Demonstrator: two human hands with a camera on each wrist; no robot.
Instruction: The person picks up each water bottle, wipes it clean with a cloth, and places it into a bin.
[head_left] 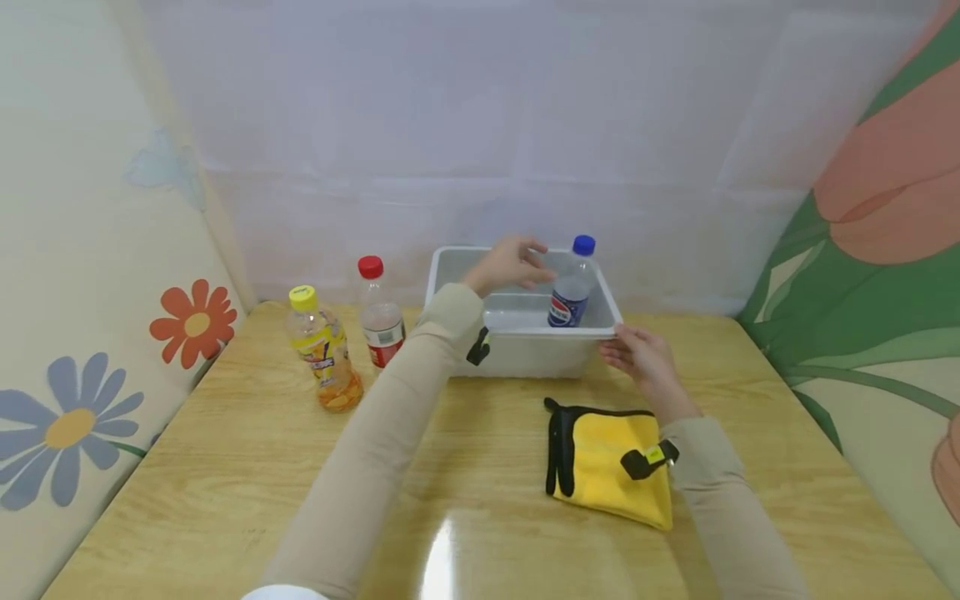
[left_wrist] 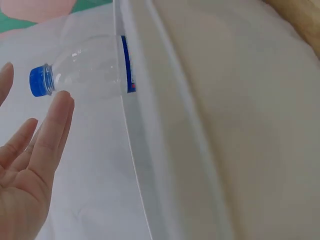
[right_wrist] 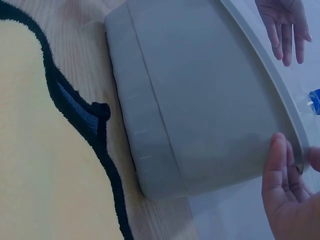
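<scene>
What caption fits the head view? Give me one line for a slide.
Left hand open beside a blue-capped clear plastic bottle standing in a grey plastic tub, right hand at the tub's near corner.

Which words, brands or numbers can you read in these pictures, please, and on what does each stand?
No text reads letter for letter.
Blue-capped bottle in the bin: a round red, white and blue logo on a blue label, its wording too small to read.
Red-capped bottle: red and white label, print blurred.
Yellow-capped bottle: label print too small.
Yellow cloth: no print seen.
</scene>
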